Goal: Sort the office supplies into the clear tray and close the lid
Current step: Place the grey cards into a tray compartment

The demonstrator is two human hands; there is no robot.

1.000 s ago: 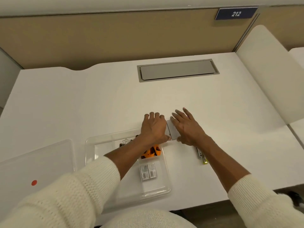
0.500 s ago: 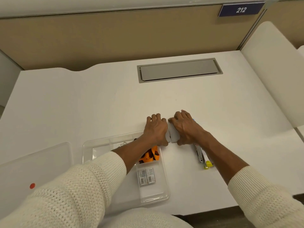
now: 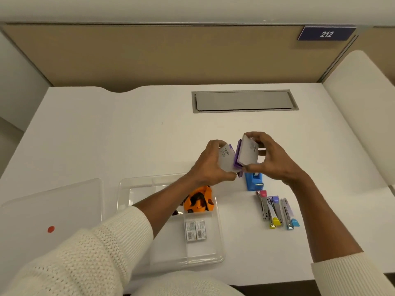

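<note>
My left hand [image 3: 210,165] grips one white and purple pad [image 3: 227,159] raised above the desk. My right hand [image 3: 271,159] grips a second white and purple pad [image 3: 248,152], and the two pads touch along their purple edges. The clear tray [image 3: 215,256] lies below my left forearm. It holds orange binder clips [image 3: 198,200] and two small grey staple boxes [image 3: 195,230]. A blue tape dispenser [image 3: 254,182] sits on the desk under my hands. Three small staplers [image 3: 275,208] lie side by side to its lower right.
The clear lid [image 3: 53,212] with a red dot lies flat left of the tray. A grey cable hatch [image 3: 244,101] is set into the back of the white desk. A white divider panel [image 3: 363,116] stands on the right.
Both hands lifted the two pads off the desk and tilted them up. The blue tape dispenser and the staplers, hidden before, now show.
</note>
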